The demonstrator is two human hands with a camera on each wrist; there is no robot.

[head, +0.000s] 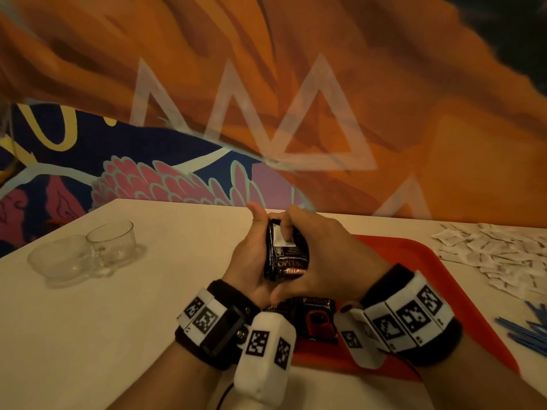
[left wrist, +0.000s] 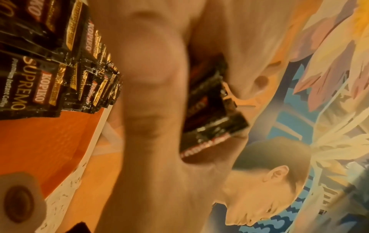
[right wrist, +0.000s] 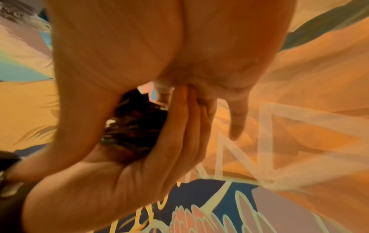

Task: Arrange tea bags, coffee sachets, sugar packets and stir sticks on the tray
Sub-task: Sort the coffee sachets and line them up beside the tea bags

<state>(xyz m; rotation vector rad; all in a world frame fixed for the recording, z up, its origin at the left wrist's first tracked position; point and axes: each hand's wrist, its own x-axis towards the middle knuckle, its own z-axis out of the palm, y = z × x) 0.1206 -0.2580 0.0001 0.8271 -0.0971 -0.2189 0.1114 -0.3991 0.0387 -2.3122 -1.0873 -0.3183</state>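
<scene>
- Nearest, black coffee sachets [head: 316,316] lie in an overlapping row on the red tray [head: 479,327].
- Above them, left hand [head: 251,261] and right hand [head: 316,261] both curl their fingers round a stack of sachets [head: 285,255], held upright over the tray.
- Right of the tray: blue stir sticks [head: 529,329], then white sugar packets [head: 500,255].
- Far left, two glass cups [head: 85,253] on the table [head: 118,335].

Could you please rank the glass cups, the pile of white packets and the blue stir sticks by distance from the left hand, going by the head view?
From the left hand:
1. Glass cups, on the table to its left.
2. White packets, far right, beyond the tray.
3. Blue stir sticks, near the right edge.
</scene>
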